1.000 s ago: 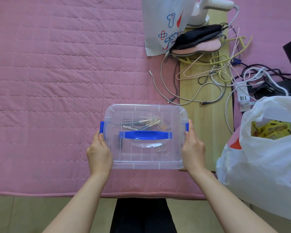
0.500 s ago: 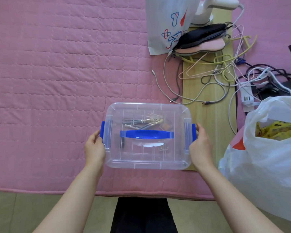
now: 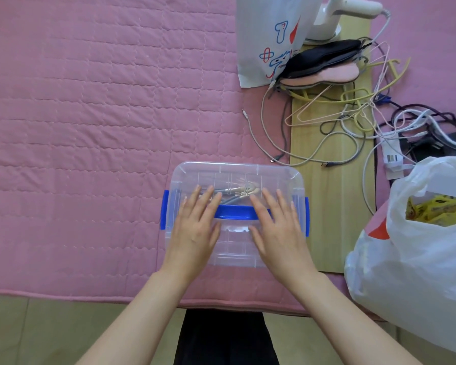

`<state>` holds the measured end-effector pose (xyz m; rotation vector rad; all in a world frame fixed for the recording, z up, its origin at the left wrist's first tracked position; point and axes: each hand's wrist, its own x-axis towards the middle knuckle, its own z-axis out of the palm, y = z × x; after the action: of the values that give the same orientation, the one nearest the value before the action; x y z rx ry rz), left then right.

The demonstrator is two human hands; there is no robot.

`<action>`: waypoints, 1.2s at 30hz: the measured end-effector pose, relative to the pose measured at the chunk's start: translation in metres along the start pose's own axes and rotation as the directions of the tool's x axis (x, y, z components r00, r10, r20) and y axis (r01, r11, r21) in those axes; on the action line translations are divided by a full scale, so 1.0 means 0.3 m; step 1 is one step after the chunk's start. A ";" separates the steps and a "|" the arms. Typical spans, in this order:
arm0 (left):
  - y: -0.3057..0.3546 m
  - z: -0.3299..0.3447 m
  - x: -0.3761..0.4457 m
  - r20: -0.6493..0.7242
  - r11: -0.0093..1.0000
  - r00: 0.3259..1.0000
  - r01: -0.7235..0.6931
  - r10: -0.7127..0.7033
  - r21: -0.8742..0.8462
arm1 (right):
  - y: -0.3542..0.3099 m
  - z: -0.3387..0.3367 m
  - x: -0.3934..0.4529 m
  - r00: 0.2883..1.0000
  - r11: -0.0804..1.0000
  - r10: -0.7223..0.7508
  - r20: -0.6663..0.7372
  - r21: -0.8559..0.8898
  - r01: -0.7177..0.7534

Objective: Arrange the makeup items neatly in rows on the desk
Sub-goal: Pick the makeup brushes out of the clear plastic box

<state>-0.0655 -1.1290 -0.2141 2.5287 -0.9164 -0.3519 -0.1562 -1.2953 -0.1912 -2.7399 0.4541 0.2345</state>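
A pink quilted cover [image 3: 90, 127] spreads over most of the surface, in soft, even light. To the right, a pale wooden board [image 3: 332, 206] lies on it, strewn with tangled cables [image 3: 353, 133]. Beige floor [image 3: 37, 333] runs along the near edge.

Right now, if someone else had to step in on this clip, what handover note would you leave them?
Left hand: open, fingers straight, lying flat on the lid of the clear storage box.
Right hand: open, flat on the same lid, beside the blue handle.
The box sits on the pink quilted mat with its lid on. The blue side latches appear swung outward. Makeup brushes show through the lid, inside the box.
Done: box placed, latches seemingly released.
Left: lift the lid off, take the items out, lay them in neat rows.
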 end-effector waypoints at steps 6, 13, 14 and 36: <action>0.006 0.047 0.007 0.000 0.999 1.000 -0.008 0.008 0.032 | -0.012 0.039 0.012 0.999 0.996 0.013 -0.034 -0.087 -0.016; 0.027 0.042 0.014 -0.060 1.000 0.998 -0.004 0.004 -0.009 | -0.023 0.037 0.033 0.994 0.998 0.052 -0.101 -0.034 -0.056; 0.031 0.035 0.018 -0.067 1.000 0.998 -0.008 0.007 -0.013 | -0.022 0.029 0.035 0.992 0.998 0.049 -0.112 -0.028 -0.053; 0.005 -0.137 0.527 -0.204 0.996 0.975 -0.089 0.084 -0.017 | 0.033 -0.204 0.498 0.976 0.996 0.019 -0.217 0.086 0.000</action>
<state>0.0674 -1.2211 -0.1916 2.4375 -0.9314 -0.0756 -0.0136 -1.3685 -0.1702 -2.6900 0.5220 -0.0835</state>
